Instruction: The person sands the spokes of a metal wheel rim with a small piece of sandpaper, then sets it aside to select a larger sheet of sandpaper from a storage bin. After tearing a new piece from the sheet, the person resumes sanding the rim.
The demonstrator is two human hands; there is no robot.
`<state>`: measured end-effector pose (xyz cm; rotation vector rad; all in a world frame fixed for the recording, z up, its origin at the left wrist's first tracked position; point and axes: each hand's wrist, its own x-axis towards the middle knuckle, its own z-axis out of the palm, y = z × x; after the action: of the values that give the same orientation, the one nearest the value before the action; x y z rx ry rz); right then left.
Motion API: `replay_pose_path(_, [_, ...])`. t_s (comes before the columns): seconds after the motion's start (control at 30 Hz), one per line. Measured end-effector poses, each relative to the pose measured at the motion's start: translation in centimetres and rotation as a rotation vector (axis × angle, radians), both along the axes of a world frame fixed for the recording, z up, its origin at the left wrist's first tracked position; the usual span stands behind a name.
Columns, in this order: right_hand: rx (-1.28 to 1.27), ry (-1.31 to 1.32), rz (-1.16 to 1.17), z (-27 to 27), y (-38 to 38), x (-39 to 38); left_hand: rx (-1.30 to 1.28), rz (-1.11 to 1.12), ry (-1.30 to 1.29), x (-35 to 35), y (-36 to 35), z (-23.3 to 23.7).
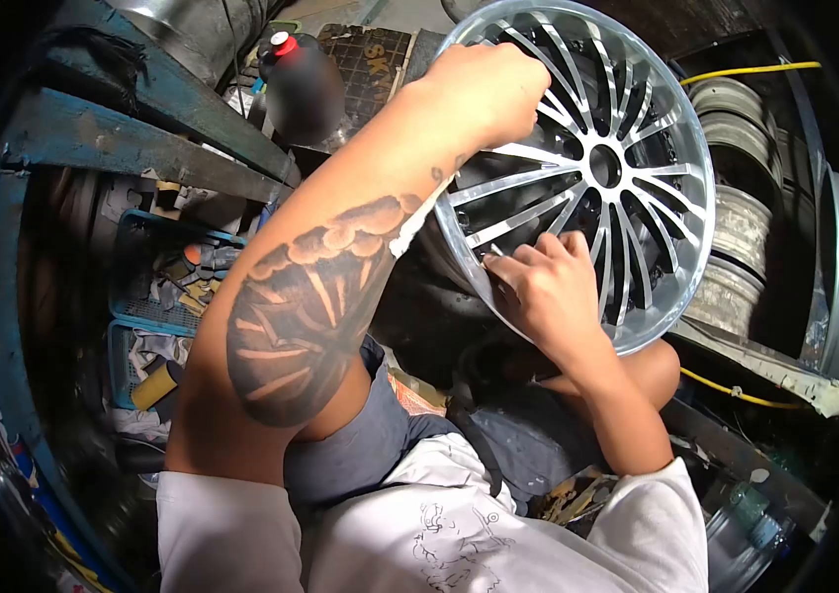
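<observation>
At the left, blue baskets (147, 323) hold mixed odds and ends, and a dark bottle (307, 97) with a red and white cap stands farther off. The left hand (491, 94) is bent into a fist over the far left part of a silver wheel (676, 292), which sits in front of the person, face up; whether it grips anything is hidden. A white strip (409, 232) lies beside the wheel's left edge. The right hand (550, 292) has its fingers curled at the near left spokes; I cannot tell what they pinch. The step looks like close handwork among the spokes, calling for steady, careful fingers. Farther right, worn rims (736, 217) are stacked.
</observation>
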<state>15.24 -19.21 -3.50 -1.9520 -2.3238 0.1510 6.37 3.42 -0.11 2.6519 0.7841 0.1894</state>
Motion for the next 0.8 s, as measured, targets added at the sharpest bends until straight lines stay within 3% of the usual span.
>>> replay_pose_path(0.13, [0.190,0.055,-0.088,-1.0,0.9,-0.6,-0.032,-0.020,0.034,0.5,-0.1,0.1])
replay_pose_path(0.23, [-0.006,0.034,-0.110,-0.7,0.5,-0.1,-0.059,-0.027,0.026,0.4,-0.6,0.9])
replay_pose_path(0.37, [0.131,0.048,-0.080,-1.7,1.0,0.1,-0.047,-0.043,0.053,1.4,-0.3,0.0])
replay_pose_path(0.4, [0.082,0.139,-0.110,-1.6,0.6,0.1,-0.058,-0.028,0.037,1.4,-0.4,0.0])
replay_pose_path(0.5, [0.064,0.038,-0.072,0.4,-0.1,-0.1,-0.047,-0.033,0.019,1.2,-0.3,-0.1])
replay_pose_path(0.57, [0.226,0.059,-0.116,0.8,0.8,-0.8,-0.026,-0.039,0.037,1.5,-0.5,-0.4])
replay_pose_path(0.63, [0.196,0.018,-0.093,-2.0,0.8,0.1,-0.031,-0.068,0.059,2.3,-0.8,-0.8])
replay_pose_path(0.67, [0.068,0.035,-0.131,-1.9,0.1,0.3,-0.040,-0.079,0.093,2.6,-1.4,-0.8])
replay_pose_path(0.8, [0.097,-0.009,-0.116,0.4,0.5,-0.3,-0.094,-0.142,0.133,3.1,-2.5,-1.2])
